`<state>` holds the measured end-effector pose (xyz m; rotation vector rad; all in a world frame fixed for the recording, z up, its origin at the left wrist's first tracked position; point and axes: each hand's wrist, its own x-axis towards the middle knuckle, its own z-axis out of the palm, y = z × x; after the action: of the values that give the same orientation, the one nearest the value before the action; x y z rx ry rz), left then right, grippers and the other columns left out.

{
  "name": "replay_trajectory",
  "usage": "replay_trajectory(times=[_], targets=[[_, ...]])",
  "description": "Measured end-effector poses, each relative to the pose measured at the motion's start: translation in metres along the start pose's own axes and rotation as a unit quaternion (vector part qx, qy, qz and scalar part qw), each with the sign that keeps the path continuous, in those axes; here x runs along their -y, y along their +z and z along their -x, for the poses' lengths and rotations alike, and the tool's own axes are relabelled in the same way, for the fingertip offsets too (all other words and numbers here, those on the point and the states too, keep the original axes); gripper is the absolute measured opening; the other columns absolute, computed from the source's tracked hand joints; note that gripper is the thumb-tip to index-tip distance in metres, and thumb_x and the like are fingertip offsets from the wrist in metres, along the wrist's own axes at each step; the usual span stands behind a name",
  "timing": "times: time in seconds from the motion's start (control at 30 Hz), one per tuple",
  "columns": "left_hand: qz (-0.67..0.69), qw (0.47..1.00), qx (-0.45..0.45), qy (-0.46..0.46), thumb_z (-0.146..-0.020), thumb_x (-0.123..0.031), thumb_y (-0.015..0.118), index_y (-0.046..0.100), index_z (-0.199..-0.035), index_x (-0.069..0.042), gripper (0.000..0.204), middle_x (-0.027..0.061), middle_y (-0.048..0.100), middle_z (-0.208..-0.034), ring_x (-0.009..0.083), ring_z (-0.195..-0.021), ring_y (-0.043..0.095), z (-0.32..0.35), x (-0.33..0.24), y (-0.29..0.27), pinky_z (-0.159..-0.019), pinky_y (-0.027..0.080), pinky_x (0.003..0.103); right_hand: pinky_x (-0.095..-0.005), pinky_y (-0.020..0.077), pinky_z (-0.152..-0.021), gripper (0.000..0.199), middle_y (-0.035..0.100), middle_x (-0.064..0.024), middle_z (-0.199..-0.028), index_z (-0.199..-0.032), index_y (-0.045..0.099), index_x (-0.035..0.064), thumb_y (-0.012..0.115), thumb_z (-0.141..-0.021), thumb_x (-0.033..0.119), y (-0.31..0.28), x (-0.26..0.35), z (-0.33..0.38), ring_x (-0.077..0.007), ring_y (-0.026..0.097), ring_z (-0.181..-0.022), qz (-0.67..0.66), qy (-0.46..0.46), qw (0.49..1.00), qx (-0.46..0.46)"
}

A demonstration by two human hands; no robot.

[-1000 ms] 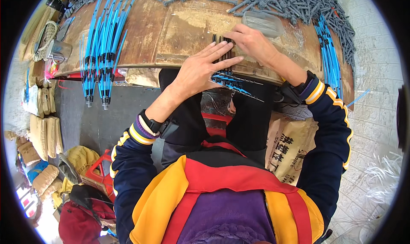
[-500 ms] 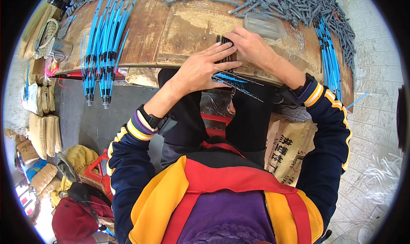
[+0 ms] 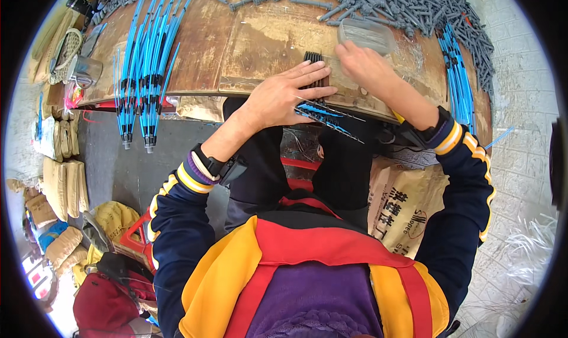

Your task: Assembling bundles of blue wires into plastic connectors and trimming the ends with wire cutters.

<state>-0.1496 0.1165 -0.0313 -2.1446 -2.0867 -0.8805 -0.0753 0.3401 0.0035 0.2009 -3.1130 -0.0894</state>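
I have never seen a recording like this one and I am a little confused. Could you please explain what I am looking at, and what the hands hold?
The picture comes from a camera on a person's head, looking down at their own arms. The left hand lies flat on a row of thin blue rods at the edge of a worn wooden table, pressing them against a dark comb-like block. The right hand rests beside a clear plastic box. More blue rods and a pile of grey pieces lie farther away.

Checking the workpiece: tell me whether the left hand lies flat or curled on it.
Flat: the left hand lies palm down, fingers spread, on the blue rods at the table edge.
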Motion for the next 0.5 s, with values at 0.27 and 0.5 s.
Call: replay_trajectory(times=[0.27,0.5], targets=[[0.004,1.000,-0.018,-0.006,-0.070,-0.026,0.077,0.056,-0.134,-0.023,0.067,0.0072,0.045,-0.146,0.0293,-0.135,0.041,0.002,-0.006,-0.002,-0.112,0.036,0.041,-0.0434,0.0487,-0.093,0.053,0.060,-0.0146,-0.119,-0.125,0.053,0.0035,0.071,-0.075,0.006,-0.031,-0.005,0.031,-0.0354,0.059,-0.111,-0.095,-0.137,0.980,-0.105],[-0.016,0.998,-0.056,0.031,-0.072,-0.027,0.078,0.056,-0.132,-0.018,0.065,0.0118,0.052,-0.138,0.0326,-0.130,0.046,0.007,-0.011,0.004,-0.109,0.040,0.041,-0.0332,0.0479,-0.093,0.055,0.062,-0.0108,-0.128,-0.125,0.062,0.0088,0.080,-0.075,0.022,0.023,0.104,0.060,-0.0184,0.057,-0.119,-0.520,-0.080,0.831,-0.181]])
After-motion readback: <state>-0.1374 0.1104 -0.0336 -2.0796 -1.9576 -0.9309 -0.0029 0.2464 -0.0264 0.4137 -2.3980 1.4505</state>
